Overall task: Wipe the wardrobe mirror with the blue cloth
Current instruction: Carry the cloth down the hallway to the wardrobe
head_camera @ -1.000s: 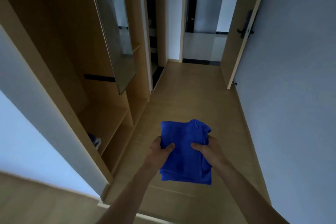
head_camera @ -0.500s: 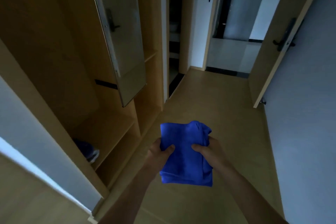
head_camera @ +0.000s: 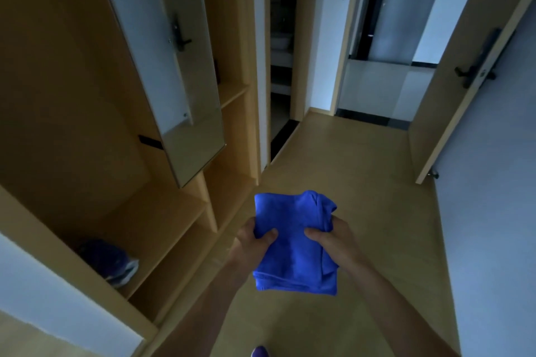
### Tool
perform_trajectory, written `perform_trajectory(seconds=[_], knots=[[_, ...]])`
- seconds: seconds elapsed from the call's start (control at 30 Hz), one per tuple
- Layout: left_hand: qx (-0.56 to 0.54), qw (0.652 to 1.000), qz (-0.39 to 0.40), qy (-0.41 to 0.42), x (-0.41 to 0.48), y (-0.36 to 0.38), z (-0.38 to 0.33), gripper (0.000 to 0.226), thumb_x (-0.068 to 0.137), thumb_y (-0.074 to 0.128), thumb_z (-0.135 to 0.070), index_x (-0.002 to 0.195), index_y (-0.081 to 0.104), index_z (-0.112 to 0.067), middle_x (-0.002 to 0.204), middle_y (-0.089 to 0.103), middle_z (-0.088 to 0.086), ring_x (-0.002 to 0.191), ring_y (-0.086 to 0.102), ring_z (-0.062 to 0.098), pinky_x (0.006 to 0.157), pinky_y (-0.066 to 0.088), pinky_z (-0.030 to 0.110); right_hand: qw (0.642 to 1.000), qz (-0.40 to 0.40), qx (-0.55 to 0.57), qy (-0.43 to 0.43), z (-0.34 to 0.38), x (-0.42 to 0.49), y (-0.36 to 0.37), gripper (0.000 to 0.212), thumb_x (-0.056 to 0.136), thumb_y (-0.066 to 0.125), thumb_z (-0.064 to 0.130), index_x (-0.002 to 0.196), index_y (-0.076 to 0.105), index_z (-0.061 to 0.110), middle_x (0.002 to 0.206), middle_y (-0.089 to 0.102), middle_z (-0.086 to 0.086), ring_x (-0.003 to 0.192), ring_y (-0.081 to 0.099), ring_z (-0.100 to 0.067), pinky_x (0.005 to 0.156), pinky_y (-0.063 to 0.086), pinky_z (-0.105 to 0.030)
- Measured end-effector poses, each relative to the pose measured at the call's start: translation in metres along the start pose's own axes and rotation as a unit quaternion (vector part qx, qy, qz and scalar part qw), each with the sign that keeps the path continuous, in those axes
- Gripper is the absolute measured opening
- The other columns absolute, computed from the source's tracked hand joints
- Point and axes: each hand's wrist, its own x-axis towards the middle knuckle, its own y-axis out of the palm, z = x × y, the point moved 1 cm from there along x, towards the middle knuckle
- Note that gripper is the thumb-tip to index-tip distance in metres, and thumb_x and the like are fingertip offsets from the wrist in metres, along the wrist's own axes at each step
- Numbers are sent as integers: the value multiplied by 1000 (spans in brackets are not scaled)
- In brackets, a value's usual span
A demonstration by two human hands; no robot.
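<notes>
Dim hallway, pale wooden floor (head_camera: 348, 168), open wooden wardrobe (head_camera: 72, 95) along the left side. Left hand (head_camera: 252, 240) closed on the left edge of the folded blue cloth (head_camera: 293, 243), thumb pressed on top; right hand (head_camera: 330, 240) gripping the right edge the same way. Cloth held low in front of the body, over the floor, well apart from the wardrobe mirror (head_camera: 171, 61). Mirror up and to the left, tall and narrow, tilted, reflecting a dark door handle. Purple bundle (head_camera: 110, 261) on a lower wardrobe shelf. Open door (head_camera: 464, 66) on the right.
</notes>
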Motion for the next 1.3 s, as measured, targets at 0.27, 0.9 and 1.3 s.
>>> perform_trajectory(seconds=[0.27, 0.9, 1.3], knots=[[-5, 1000, -5, 17, 114, 20, -21, 16, 93, 72, -30, 104, 61, -30, 101, 72, -7, 89, 68, 5, 72, 56, 19, 998, -11, -61, 19, 16, 114, -16, 9, 78, 73, 18, 85, 67, 19, 76, 75, 0, 76, 73, -17, 73, 60, -41], [-44, 989, -141, -2, 249, -72, -45, 18, 93, 71, -29, 108, 63, -24, 98, 74, -4, 86, 72, 9, 68, 56, 22, 991, 92, -91, -37, 107, 294, 78, 12, 71, 74, 25, 77, 67, 17, 62, 70, 5, 59, 70, -10, 48, 50, -22], [-70, 949, -308, -7, 319, -80, -85, 9, 93, 72, -31, 99, 65, -28, 91, 76, -10, 77, 71, 0, 63, 55, 17, 960, 253, -100, -61, 170, 416, 102, 16, 77, 67, 17, 72, 51, 16, 63, 50, -4, 51, 51, -15, 43, 34, -20]])
